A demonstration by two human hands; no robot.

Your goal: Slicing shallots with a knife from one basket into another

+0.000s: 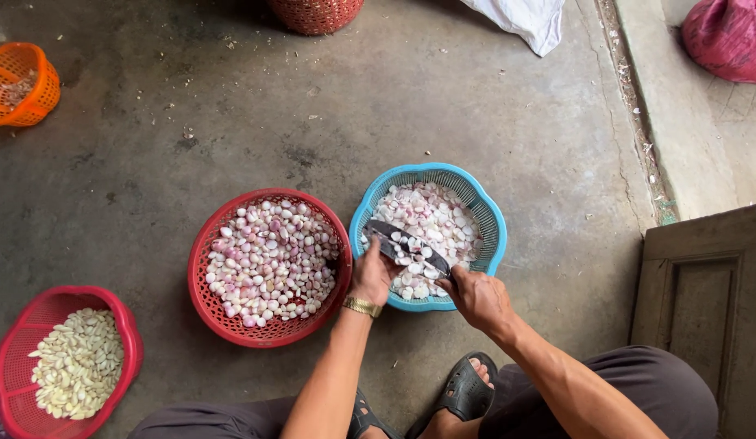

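A blue plastic basket (483, 207) on the concrete floor holds sliced pale pink shallot pieces. Over its near side, my right hand (478, 297) grips the handle of a dark knife (406, 245) whose blade is covered with slices. My left hand (371, 275), with a gold watch at the wrist, is closed at the blade's edge, holding something small that I cannot make out. Just left stands a red basket (205, 305) full of peeled whole shallots.
A second red basket (130, 333) with peeled garlic cloves sits at the lower left. An orange basket (36, 93) is at the far left, a red woven basket (315, 15) at the top. A wooden panel (703, 309) stands at right. My sandalled feet (463, 394) are below.
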